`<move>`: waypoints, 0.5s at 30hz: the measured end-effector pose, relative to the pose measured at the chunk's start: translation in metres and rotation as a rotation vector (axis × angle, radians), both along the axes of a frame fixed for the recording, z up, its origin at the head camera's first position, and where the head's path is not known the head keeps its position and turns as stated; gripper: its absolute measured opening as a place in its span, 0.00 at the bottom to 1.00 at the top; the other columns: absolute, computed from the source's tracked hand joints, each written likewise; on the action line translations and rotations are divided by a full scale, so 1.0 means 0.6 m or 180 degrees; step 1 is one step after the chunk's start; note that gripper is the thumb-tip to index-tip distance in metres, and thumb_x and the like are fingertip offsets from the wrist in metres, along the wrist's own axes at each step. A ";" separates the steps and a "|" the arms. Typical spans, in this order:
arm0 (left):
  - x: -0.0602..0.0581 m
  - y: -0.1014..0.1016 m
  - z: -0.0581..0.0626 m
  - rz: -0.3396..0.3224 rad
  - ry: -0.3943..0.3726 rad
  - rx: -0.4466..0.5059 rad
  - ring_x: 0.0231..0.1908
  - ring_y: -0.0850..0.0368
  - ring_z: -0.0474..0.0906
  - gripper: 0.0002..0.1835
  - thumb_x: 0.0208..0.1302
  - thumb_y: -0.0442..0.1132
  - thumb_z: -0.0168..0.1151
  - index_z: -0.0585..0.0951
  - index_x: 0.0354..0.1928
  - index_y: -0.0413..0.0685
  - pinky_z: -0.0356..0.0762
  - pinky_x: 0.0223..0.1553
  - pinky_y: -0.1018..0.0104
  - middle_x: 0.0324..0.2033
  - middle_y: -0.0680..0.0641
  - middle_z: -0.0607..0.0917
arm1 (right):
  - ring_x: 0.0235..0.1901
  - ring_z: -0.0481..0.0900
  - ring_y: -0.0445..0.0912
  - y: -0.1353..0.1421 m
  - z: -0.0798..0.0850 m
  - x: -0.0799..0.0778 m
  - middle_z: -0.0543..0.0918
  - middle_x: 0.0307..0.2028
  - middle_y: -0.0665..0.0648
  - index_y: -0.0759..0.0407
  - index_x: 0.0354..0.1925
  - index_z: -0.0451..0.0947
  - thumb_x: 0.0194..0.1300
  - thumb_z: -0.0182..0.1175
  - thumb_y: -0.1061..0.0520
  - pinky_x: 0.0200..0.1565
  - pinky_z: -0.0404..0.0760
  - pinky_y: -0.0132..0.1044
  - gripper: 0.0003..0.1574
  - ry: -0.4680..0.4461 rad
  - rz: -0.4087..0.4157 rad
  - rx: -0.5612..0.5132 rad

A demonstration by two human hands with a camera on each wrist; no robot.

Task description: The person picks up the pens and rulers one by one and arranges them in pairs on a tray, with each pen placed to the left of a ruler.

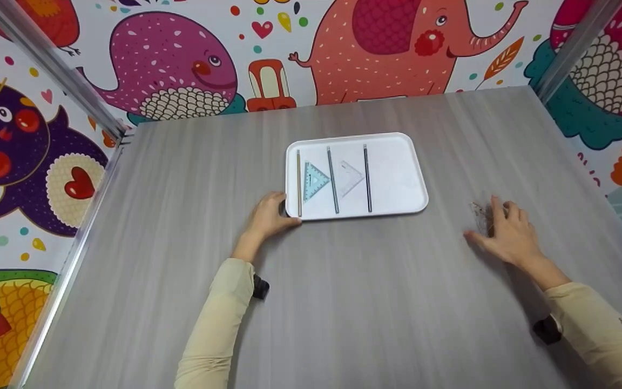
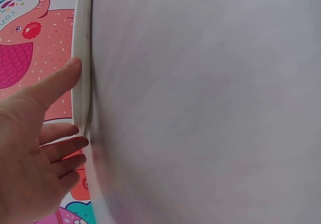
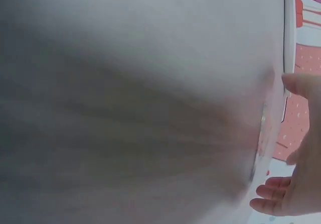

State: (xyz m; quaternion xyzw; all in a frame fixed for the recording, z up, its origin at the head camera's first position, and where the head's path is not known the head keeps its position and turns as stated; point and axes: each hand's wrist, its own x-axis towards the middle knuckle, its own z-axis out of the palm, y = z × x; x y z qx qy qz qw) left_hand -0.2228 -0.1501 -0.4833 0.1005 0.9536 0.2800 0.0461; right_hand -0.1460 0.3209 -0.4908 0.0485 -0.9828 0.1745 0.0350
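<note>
My left hand holds the near left corner of a white tray, its thumb at the front edge and its fingers at the left side. In the left wrist view the thumb reaches the tray's rim. Across the tray lie a yellowish pencil, a teal set square, a dark green pencil, a clear set square and a black pencil. My right hand, fingers spread, is right by a flat see-through item with brownish marks. In the right wrist view the see-through item shows edge-on.
A grey wood-grain table lies under everything. Cartoon-printed walls border its back and sides, with metal posts at the corners. A small black device sits on the left wrist, and another on the right.
</note>
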 end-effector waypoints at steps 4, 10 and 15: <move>0.001 0.000 0.001 0.0005 0.0013 0.0013 0.55 0.45 0.68 0.35 0.44 0.47 0.72 0.74 0.55 0.38 0.63 0.59 0.56 0.53 0.38 0.75 | 0.48 0.56 0.74 0.005 -0.001 0.000 0.58 0.50 0.83 0.81 0.61 0.50 0.53 0.61 0.44 0.41 0.61 0.67 0.54 -0.0096 -0.0207 -0.0119; 0.001 -0.001 0.000 0.0001 -0.0005 0.0014 0.56 0.45 0.68 0.36 0.44 0.48 0.72 0.74 0.55 0.38 0.62 0.60 0.56 0.54 0.37 0.74 | 0.45 0.58 0.73 0.008 0.000 -0.001 0.62 0.46 0.82 0.84 0.52 0.61 0.53 0.59 0.51 0.43 0.61 0.65 0.41 -0.0158 -0.0348 -0.0130; 0.001 -0.002 -0.001 -0.0015 0.0021 0.0001 0.56 0.44 0.68 0.36 0.44 0.48 0.72 0.74 0.55 0.36 0.63 0.60 0.55 0.53 0.37 0.74 | 0.44 0.59 0.73 0.011 0.003 0.000 0.64 0.44 0.81 0.83 0.47 0.66 0.52 0.61 0.53 0.41 0.62 0.65 0.36 -0.0125 -0.0371 -0.0264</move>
